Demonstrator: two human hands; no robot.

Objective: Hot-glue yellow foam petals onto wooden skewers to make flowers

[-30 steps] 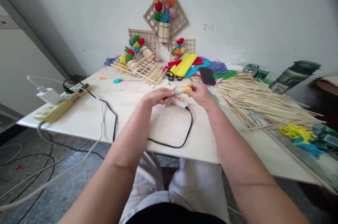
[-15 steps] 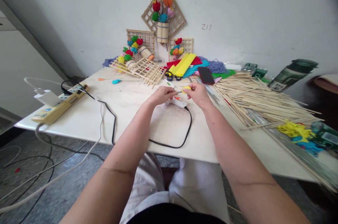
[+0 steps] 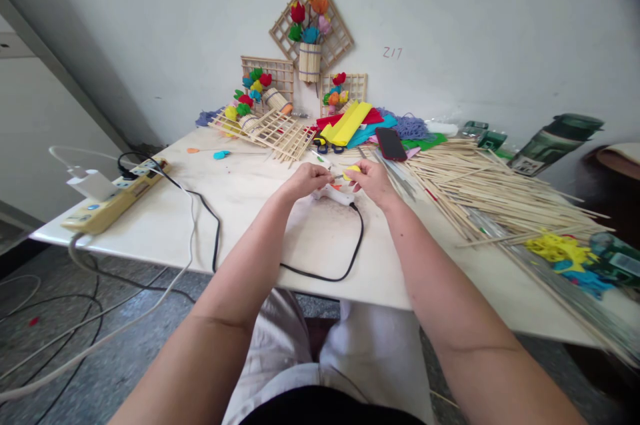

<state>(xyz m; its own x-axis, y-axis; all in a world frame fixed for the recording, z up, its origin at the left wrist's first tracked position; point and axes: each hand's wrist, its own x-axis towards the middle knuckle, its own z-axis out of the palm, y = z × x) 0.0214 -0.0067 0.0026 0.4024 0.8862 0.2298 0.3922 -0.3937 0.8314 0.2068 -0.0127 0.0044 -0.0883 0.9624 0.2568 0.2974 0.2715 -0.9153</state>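
Observation:
My left hand [image 3: 309, 181] is closed in a pinch on a thin dark stem [image 3: 339, 176]. At the stem's right end is a small yellow paper petal [image 3: 351, 173], pinched between the fingertips of my right hand [image 3: 374, 181]. Just beneath both hands, a white glue gun [image 3: 337, 195] lies on the table, its black cord [image 3: 361, 238] looping toward the front edge. A small orange piece [image 3: 336, 187] shows between the hands and the glue gun. My fingers partly cover the petal and the stem.
Yellow-handled scissors [image 3: 327, 145], folded yellow crepe paper [image 3: 346, 123] and a phone [image 3: 391, 144] lie behind the hands. Bamboo sticks [image 3: 485, 185] spread across the right side. A power strip [image 3: 120, 197] sits at left. Lattice panels with paper flowers [image 3: 310, 35] stand against the wall.
Slightly more of the yellow petal shows at my right fingertips. Both hands stay in nearly the same place; the whole view has shifted a little.

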